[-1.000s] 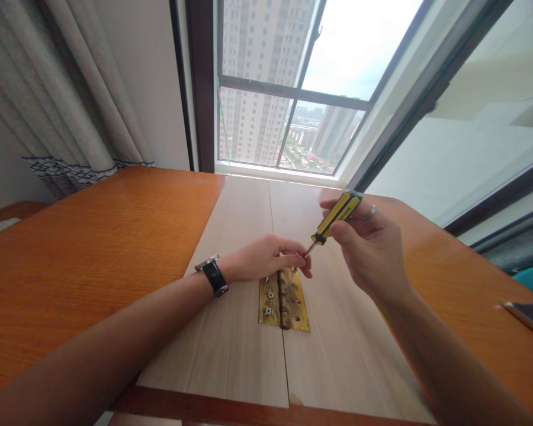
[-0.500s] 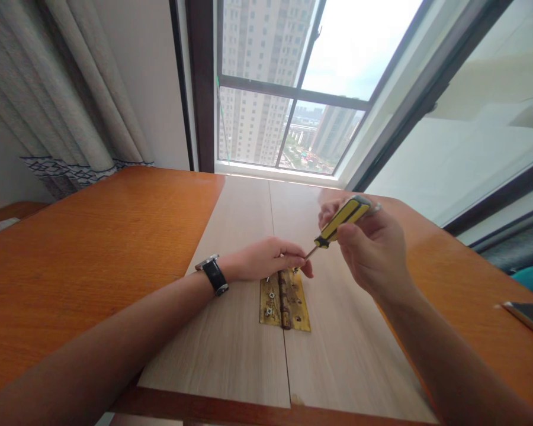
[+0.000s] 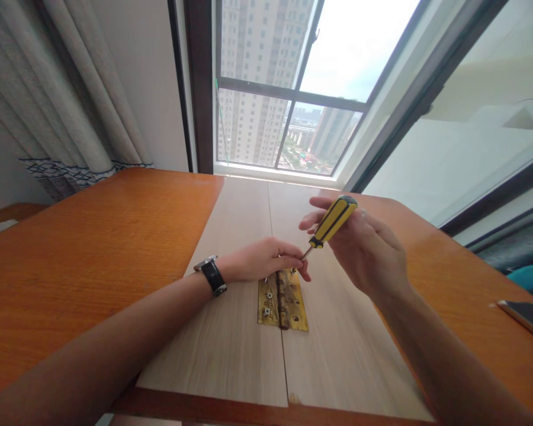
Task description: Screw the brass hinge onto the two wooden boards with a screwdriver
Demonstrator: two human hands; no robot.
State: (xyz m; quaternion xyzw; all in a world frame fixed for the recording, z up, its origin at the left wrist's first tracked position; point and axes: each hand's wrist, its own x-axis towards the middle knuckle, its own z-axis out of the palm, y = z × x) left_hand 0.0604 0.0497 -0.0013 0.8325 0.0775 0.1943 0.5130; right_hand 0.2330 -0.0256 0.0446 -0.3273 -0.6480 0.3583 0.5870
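Note:
A brass hinge [image 3: 283, 302] lies across the seam of two pale wooden boards [image 3: 231, 331]. My left hand [image 3: 266, 258], with a black watch on the wrist, rests at the hinge's far end, its fingers pinched together round the screwdriver's tip and perhaps a screw, which is too small to make out. My right hand [image 3: 364, 248] is closed on the yellow and black handle of a screwdriver [image 3: 330, 222]. The shaft slants down to the left into the hinge's upper right part. Screws show in the hinge's left leaf.
The boards lie on an orange-brown wooden table [image 3: 93, 254]. A phone [image 3: 526, 316] rests at the table's right edge. A window [image 3: 288, 89] stands beyond the table, with grey curtains [image 3: 48, 100] at the left.
My right hand has turned on the screwdriver handle and its fingers now reach further left over it. The left hand and hinge have stayed put.

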